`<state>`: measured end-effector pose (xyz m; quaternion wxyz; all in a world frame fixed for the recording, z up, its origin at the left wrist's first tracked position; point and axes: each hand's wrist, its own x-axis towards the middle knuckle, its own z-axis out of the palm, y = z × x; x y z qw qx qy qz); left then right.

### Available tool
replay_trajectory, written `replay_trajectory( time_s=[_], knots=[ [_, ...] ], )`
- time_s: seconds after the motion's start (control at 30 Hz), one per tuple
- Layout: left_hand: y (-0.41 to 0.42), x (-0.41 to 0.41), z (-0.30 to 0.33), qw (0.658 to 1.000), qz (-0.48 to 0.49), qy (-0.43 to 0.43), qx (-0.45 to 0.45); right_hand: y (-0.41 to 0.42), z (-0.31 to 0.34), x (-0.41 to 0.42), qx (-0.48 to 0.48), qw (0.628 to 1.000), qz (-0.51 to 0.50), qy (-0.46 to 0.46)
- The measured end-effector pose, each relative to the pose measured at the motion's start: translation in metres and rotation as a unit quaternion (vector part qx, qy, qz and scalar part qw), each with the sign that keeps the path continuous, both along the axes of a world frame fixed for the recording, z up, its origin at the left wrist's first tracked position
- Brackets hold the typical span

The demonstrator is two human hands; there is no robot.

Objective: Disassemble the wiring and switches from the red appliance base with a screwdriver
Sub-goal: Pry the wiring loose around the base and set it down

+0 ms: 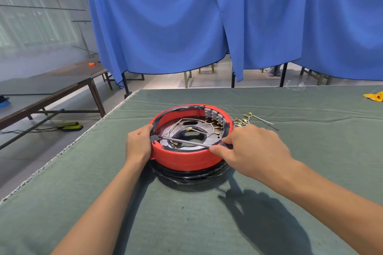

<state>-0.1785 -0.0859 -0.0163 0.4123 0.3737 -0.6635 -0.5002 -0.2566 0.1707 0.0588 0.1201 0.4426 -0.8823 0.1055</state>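
No readable text, labels or numbers anywhere.

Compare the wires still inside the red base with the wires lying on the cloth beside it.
The wires inside the red base run to the grey switches; the loose wires on the cloth connect to nothing. The inside ones spread across the dark plate; the loose ones lie bunched. Both have brass terminals.

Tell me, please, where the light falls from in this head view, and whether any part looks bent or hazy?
Head view: the right hand casts a hard shadow toward the camera on the green cloth, so light comes from ahead; the wide lens bows the cloth's edges; the far-left background looks hazy.
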Motion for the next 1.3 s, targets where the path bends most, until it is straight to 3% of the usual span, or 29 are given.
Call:
replay_trajectory(
  time_s=[0.3, 0.53, 0.67, 0.87, 1.03, 1.13, 1.23, 1.3],
  knots=[
    [0.004, 0.001, -0.001, 1.0, -0.007, 0.007, 0.008, 0.005, 0.004, -0.018, -0.014, 1.0, 0.016, -0.01],
    [-0.004, 0.004, -0.002, 0.999, -0.037, 0.011, 0.01, 0.009, 0.009, -0.047, -0.104, 0.983, -0.003, -0.148],
    [-0.007, 0.005, 0.006, 0.992, -0.117, -0.021, 0.05, -0.002, 0.008, -0.056, -0.127, 0.975, -0.033, -0.179],
    [-0.019, 0.016, 0.033, 0.926, -0.347, -0.136, 0.055, -0.02, 0.005, -0.059, -0.115, 0.977, -0.075, -0.162],
    [-0.019, 0.008, 0.06, 0.878, -0.413, -0.244, 0.008, -0.033, 0.003, -0.064, -0.123, 0.975, -0.113, -0.147],
    [-0.002, -0.001, 0.063, 0.884, -0.377, -0.265, -0.077, -0.04, -0.005, -0.06, -0.124, 0.978, -0.143, -0.087],
    [0.017, -0.008, 0.06, 0.866, -0.208, -0.344, -0.298, -0.043, -0.012, -0.057, -0.138, 0.977, -0.152, -0.048],
    [0.034, -0.006, 0.061, 0.838, -0.113, -0.321, -0.427, -0.043, -0.016, -0.053, -0.157, 0.976, -0.152, -0.015]
  ],
)
